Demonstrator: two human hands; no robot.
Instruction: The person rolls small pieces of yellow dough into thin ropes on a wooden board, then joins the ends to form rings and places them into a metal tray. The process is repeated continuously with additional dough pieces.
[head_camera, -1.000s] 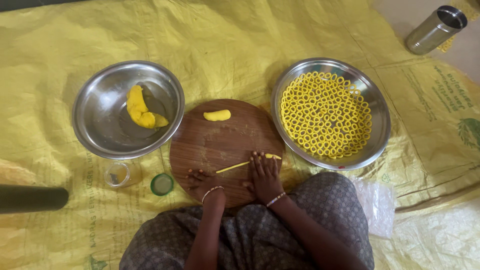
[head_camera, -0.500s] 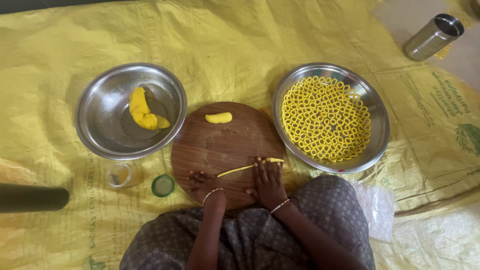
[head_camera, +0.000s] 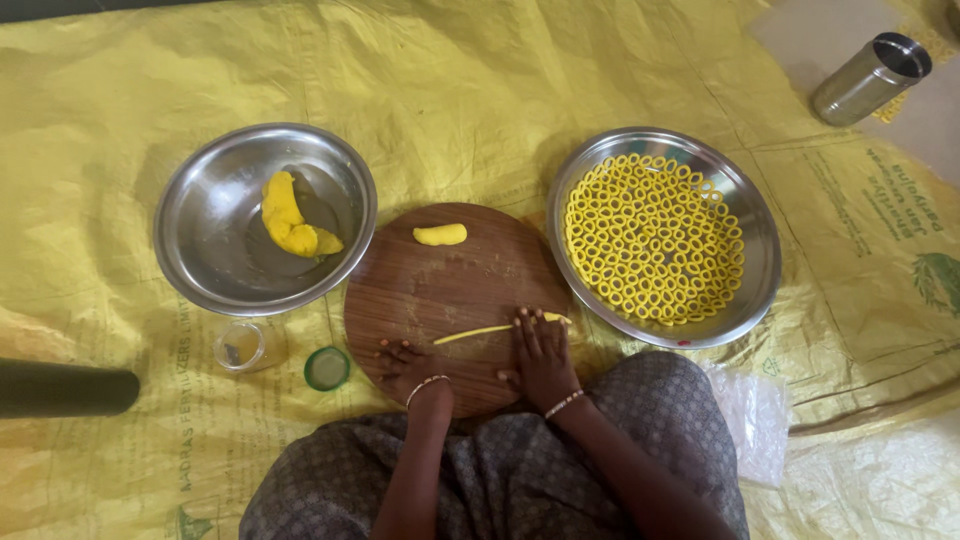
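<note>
Head view, left to right: a steel bowl (head_camera: 265, 218) holds a yellow dough lump (head_camera: 288, 218); below it sit a small clear jar (head_camera: 240, 345) and a green lid (head_camera: 327, 368). On the round wooden board (head_camera: 450, 290) lies a short dough piece (head_camera: 440, 235). The left hand (head_camera: 408, 362) rests on the board, its grip empty and loose. The right hand (head_camera: 540, 350) lies flat, fingers pressing a thin dough rope (head_camera: 485, 333). That rope looks soft, light and easily torn; it seems best lifted gently by its ends. Farther right, a steel tray (head_camera: 760, 250) carries many dough rings (head_camera: 650, 235).
</note>
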